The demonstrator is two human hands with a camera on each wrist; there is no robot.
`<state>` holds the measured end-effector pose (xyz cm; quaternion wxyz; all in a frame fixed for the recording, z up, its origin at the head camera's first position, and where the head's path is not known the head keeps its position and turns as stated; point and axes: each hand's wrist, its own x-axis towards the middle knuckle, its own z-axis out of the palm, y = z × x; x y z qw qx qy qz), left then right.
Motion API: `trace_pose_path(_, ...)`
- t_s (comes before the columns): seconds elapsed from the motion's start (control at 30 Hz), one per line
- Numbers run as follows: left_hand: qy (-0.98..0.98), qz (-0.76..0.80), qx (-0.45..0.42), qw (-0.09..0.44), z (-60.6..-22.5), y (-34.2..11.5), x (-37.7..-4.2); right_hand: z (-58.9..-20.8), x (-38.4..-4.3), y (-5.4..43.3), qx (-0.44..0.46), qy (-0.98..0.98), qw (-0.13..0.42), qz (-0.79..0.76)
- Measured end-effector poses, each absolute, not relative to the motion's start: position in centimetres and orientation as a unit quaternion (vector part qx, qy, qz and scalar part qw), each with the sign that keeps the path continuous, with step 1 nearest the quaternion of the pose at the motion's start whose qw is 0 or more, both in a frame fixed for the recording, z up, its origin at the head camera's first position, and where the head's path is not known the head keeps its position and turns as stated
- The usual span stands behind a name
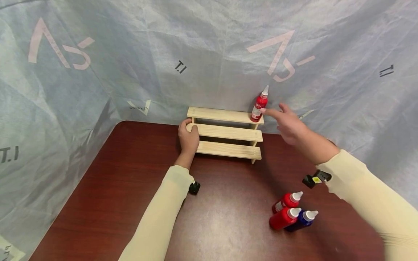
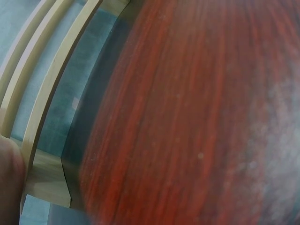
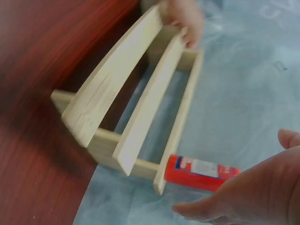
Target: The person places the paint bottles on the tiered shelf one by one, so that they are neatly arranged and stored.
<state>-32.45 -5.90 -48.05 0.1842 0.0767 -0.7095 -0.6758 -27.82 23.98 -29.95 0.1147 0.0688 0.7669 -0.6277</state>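
A small three-tier wooden display shelf point(image 1: 225, 132) stands at the back of the table. My left hand point(image 1: 188, 138) grips its left end by the middle tier, thumb in front. On the right end of the top tier a red squeeze bottle point(image 1: 257, 108) with a white nozzle stands upright. My right hand point(image 1: 290, 125) is just right of that bottle, with fingers extended and a fingertip right at its label. The right wrist view shows the red bottle point(image 3: 199, 173) on the tier's end beside the spread hand point(image 3: 253, 192). Only a blurred edge of the left hand point(image 2: 10, 178) appears in the left wrist view.
Two more red bottles point(image 1: 283, 218) and a dark blue bottle point(image 1: 299, 222) stand close together at the table's front right. Grey sheeting point(image 1: 215, 72) hangs behind the dark red-brown table point(image 1: 130, 163) and along its left side.
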Motion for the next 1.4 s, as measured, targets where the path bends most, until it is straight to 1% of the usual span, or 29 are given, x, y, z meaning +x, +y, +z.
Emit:
trace_pose_path(0.13, -0.709, -0.675, 0.076, 0.190, -47.8, -5.8, -32.5, -29.1, -27.1, 24.5, 0.069, 0.729, 0.157, -0.663)
trace_pose_path(0.3, -0.709, -0.676, 0.073, 0.188, -47.8, -5.8, -32.6, -28.8, -26.3, 24.9, 0.067, 0.688, 0.196, -0.695)
trace_pose_path(0.53, -0.708, -0.677, 0.075, 0.185, -48.0, -5.7, -32.5, -29.1, -25.1, 25.7, 0.067, 0.649, 0.222, -0.724)
trace_pose_path(0.73, -0.708, -0.677, 0.076, 0.189, -48.1, -5.7, -32.6, -29.3, -24.2, 26.8, 0.042, 0.639, 0.245, -0.728)
trace_pose_path(1.03, -0.707, -0.678, 0.075, 0.185, -48.0, -5.7, -32.6, -30.3, -23.5, 28.0, 0.025, 0.675, 0.290, -0.678)
trace_pose_path(1.4, -0.707, -0.679, 0.076, 0.181, -47.8, -5.7, -32.3, -31.0, -22.5, 27.9, -0.059, 0.730, 0.370, -0.571)
